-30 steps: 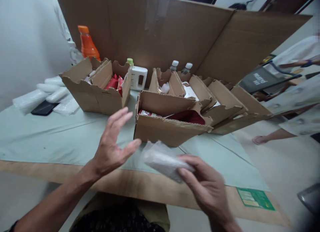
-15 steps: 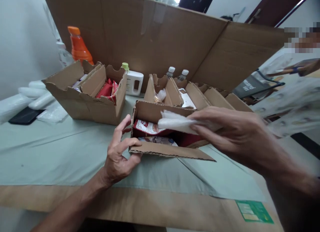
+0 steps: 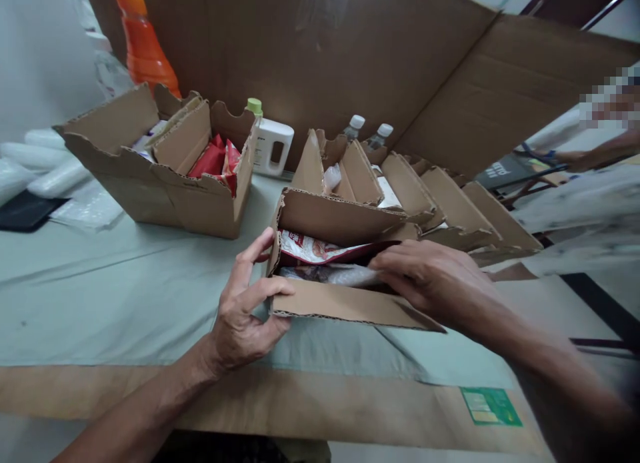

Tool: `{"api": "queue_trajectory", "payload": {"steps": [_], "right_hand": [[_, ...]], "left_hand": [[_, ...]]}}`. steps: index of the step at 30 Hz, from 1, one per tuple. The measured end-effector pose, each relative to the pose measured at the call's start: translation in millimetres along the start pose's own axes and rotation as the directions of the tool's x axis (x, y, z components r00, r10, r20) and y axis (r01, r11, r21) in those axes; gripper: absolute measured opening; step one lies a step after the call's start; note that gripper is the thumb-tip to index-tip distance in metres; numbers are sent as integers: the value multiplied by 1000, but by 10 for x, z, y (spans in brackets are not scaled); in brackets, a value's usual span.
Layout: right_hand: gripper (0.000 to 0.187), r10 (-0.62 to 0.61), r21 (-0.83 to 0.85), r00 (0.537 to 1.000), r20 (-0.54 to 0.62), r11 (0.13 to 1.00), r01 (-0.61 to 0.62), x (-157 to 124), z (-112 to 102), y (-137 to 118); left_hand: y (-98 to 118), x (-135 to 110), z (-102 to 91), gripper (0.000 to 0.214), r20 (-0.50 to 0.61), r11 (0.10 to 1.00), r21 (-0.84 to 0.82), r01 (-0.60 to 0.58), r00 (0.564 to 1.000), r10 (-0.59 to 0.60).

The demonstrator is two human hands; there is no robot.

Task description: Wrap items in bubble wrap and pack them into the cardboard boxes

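Observation:
My left hand (image 3: 245, 303) grips the near left corner of an open cardboard box (image 3: 345, 303), thumb on its front flap. My right hand (image 3: 430, 280) reaches into that box from the right, fingers closed on a clear plastic packet (image 3: 345, 274) lying inside. Under and behind the packet lies a red and white pouch (image 3: 315, 248). The box sits on a pale green cloth (image 3: 100, 290) over a wooden table.
Another open box (image 3: 165, 183) with red packets stands at the left. A row of open boxes (image 3: 425, 196) runs back right. An orange bottle (image 3: 143, 46), a white bottle (image 3: 267, 143) and two small bottles (image 3: 367, 131) stand before a tall cardboard sheet. A person stands at far right.
My right hand has lowered the plastic packet from above the box down into it. My left hand, open in the air a second ago, now holds the box's corner.

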State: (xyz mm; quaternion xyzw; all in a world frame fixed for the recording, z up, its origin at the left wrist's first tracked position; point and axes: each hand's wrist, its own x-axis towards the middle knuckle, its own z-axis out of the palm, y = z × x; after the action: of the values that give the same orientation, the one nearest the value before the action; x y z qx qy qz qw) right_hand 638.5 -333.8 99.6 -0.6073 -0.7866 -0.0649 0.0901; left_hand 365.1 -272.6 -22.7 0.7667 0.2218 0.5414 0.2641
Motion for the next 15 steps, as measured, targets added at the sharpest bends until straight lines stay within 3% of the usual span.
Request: {"api": "queue_trajectory", "payload": {"steps": [5,9,15], "right_hand": [[19,-40,63,988,147,998,31,93,125,-141],[18,55,15,947,316,998,-63,204,161,-222],[18,115,209,932,343,958,-195,292,188,-241]], "left_hand": [[-1,-1,1,11,0,1000,-9,-25,1000,25],[-4,-16,-6,10,-11,999,-24,-34,999,33],[-12,-34,-1,14,3,999,-21,-36,999,36]]}}
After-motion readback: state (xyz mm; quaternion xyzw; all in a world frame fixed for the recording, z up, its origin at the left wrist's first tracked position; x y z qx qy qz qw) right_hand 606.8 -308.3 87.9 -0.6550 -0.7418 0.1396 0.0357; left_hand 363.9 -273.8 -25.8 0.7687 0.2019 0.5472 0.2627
